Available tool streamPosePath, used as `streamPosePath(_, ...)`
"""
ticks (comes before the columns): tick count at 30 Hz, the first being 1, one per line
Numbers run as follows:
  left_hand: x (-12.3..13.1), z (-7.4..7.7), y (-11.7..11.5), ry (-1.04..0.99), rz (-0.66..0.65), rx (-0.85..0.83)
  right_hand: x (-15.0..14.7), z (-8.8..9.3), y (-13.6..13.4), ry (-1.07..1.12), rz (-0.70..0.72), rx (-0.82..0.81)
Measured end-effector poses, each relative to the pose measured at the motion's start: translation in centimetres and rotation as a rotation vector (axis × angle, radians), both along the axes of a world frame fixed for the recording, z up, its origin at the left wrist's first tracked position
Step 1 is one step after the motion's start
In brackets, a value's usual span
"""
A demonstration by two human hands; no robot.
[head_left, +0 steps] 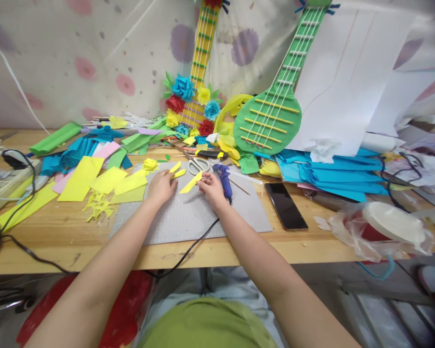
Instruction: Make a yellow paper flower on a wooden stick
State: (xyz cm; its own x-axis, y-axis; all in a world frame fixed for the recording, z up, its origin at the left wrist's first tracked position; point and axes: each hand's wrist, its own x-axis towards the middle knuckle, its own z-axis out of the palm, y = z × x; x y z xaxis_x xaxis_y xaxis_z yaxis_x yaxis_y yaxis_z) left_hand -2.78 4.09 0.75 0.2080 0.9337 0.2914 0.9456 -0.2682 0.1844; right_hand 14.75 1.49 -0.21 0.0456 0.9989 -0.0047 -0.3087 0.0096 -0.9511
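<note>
My left hand (162, 186) rests on the grey cutting mat (188, 217) with its fingers curled, touching small yellow paper pieces (177, 170) at its fingertips. My right hand (212, 186) pinches a yellow paper strip (190, 184) that slants between both hands. A blue glue gun (224, 178) lies right beside my right hand, its black cord (192, 249) running off the table's front edge. Scissors (197, 164) lie just beyond the hands. A yellow paper flower (150, 164) sits at the mat's far left corner.
Yellow paper sheets (94, 181) and blue and green scraps (83, 147) lie left. A black phone (285, 205) lies right of the mat. Two paper guitars, yellow (201, 58) and green (270, 121), lean against the wall. Blue paper stack (329, 171), plastic bag with a white lid (387, 222), cables (7, 227).
</note>
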Motion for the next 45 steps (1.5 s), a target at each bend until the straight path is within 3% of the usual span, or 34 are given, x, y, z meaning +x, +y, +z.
streamPosePath(6, -0.5, -0.6, -0.7, -0.095, 0.072, 0.040, 0.1, -0.1, 0.1, -0.026, -0.006, 0.013)
streamPosePath(12, -0.5, -0.3, -0.8, -0.178, 0.197, 0.289, 0.1, -0.4, 0.1, -0.039, -0.002, 0.015)
streamPosePath(19, -0.2, -0.8, -0.6, -0.247, 0.205, 0.246, 0.2, -0.2, 0.0, -0.081, 0.008, -0.004)
streamPosePath(24, -1.7, -1.4, 0.7, -0.474, 0.393, 0.222, 0.1, -0.1, 0.0, -0.091, 0.001, -0.017)
streamPosePath(31, -1.6, -1.3, 1.4, -0.325, 0.287, 0.111, 0.0, -0.6, 0.2, -0.091, 0.016, 0.014)
streamPosePath(36, -1.8, -1.4, 1.9, -0.449, 0.400, 0.070, 0.0, -0.6, 0.2, -0.068, 0.036, 0.025)
streamPosePath(41, -1.6, -0.7, 1.2, -0.411, 0.371, 0.167, -0.1, -0.5, 0.1, -0.065, 0.029, 0.025)
streamPosePath(45, 0.4, 0.4, -0.9, -0.579, 0.267, 0.305, 0.0, -0.3, 0.1, -0.057, 0.038, 0.032)
